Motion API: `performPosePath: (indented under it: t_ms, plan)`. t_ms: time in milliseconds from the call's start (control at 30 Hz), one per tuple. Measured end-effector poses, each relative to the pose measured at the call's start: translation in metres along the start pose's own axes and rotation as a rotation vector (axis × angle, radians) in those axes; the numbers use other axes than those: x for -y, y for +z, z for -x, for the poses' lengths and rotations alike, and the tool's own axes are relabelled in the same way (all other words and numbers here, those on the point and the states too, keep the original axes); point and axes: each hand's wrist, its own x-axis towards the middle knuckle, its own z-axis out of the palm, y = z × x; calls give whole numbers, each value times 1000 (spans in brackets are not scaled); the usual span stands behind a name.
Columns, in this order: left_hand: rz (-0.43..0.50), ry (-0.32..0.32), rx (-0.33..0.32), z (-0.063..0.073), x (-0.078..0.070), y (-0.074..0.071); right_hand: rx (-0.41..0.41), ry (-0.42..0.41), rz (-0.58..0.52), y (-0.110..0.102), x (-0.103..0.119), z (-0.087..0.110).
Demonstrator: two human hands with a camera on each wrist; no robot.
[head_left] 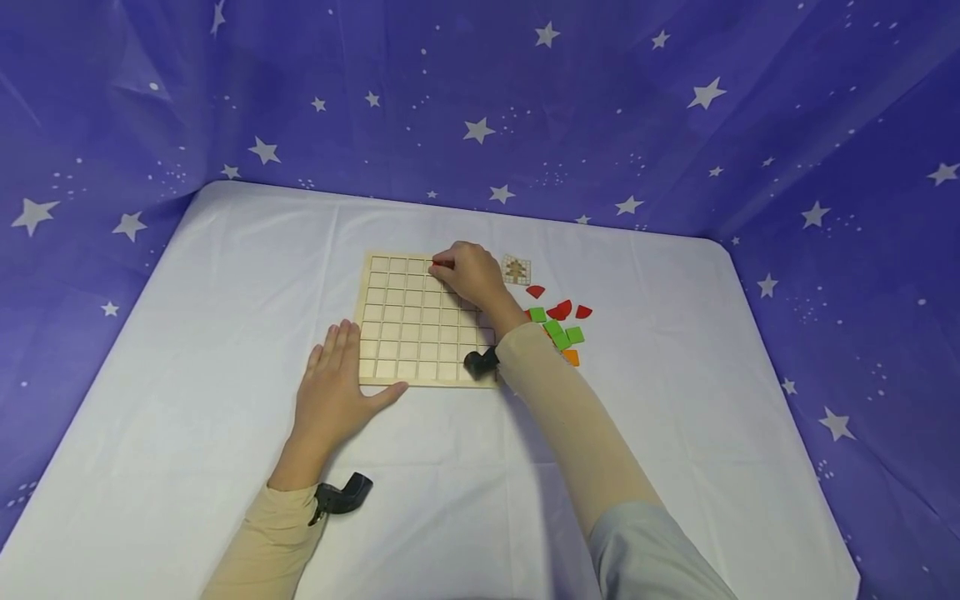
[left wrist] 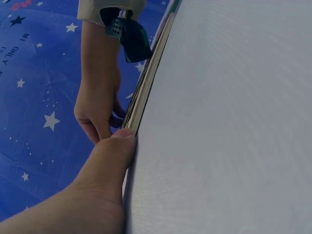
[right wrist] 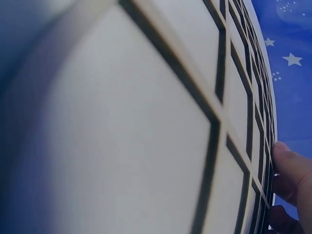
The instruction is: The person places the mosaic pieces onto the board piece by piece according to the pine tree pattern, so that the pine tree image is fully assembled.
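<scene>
A square wooden grid board (head_left: 396, 333) lies on the table. My left hand (head_left: 333, 392) rests at its left edge with fingers straight, and the thumb reaches to the front edge; the left wrist view shows that thumb (left wrist: 109, 156) against the board's side (left wrist: 148, 87). Over the board's far edge, my right hand (head_left: 476, 271) pinches a small red piece (head_left: 435, 264) between thumb and fingers. Most of the piece is hidden by the fingers. In the right wrist view the grid (right wrist: 219, 117) looms close, with the right fingertips (right wrist: 290, 163) at the far right.
Right of the board lie several red fan-shaped pieces (head_left: 536, 292), several green squares (head_left: 574, 335) and an orange piece (head_left: 572, 357), partly behind the right sleeve. A small card with a tree pattern (head_left: 516, 270) lies beside the far right corner. A starry purple-blue cloth (head_left: 480, 92) hangs behind.
</scene>
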Motion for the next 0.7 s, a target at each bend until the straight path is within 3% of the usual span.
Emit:
performPosePath:
  t_ms: [267,533,700]
  plan:
    - [-2,-1,0,0,1,2,-6,-10,-22,0,-1,0]
    - [0,7,-9,0,1,2,6,-12,-124,-1,-7,1]
    - [-3,-5,9,-1,1,1,20,-24,-96,0,-7,0]
